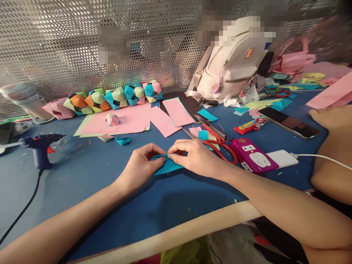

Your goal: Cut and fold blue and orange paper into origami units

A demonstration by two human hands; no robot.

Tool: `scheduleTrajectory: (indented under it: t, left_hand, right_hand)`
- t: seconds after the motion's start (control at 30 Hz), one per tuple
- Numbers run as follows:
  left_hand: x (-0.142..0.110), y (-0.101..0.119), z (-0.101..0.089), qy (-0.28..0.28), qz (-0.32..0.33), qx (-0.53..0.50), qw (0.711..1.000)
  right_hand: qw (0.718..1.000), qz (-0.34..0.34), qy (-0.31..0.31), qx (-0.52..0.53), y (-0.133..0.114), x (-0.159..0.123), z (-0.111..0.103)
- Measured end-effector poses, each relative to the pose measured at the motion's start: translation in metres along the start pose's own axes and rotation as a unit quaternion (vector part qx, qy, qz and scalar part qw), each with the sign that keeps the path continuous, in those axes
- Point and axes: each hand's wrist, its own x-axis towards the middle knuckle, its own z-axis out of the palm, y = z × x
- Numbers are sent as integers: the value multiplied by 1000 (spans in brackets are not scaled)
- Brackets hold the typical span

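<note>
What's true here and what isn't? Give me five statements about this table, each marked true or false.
1. The left hand and right hand both hold blue paper. True.
2. The glue gun lies right of the backpack. False: the glue gun is left of the backpack.
3. A white cable runs to a white adapter. True.
4. The socket block is green. False: the socket block is purple.
5. The backpack is upright. True.

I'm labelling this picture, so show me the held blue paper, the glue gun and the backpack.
Blue paper (168, 167): head view, its broad lower part.
Glue gun (41, 149): head view, top of the handle.
Backpack (235, 59): head view, its front panel.
</note>
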Motion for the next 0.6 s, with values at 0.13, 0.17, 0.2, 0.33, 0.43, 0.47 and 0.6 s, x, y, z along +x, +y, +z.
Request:
scheduleTrajectory:
  t: [0.13,0.17,0.2,0.33,0.43,0.47,0.6]
  left_hand:
    - [1,3,-3,-15,-7,-3,1000]
    - [2,4,-4,-19,-7,-5,1000]
    - [3,5,-6,-23,-8,-5,1000]
    - [6,9,-13,-47,-5,40,998]
    - [7,8,-16,-63,18,85,994]
    - [7,7,-17,-66,28,94,993]
    - [7,7,-18,-70,40,110,991]
  right_hand:
    - [1000,-7,9,-4,1,0,0]
    - [1000,-7,9,-4,1,0,-1]
    - [1000,-8,10,-4,1,0,-1]
    - [1000,-16,6,-3,1,0,-3]
    - [1000,-15,3,-2,0,0,-3]
    - [1000,-13,2,0,0,0,-3]
    - [1000,2,-6,7,-1,1,-4]
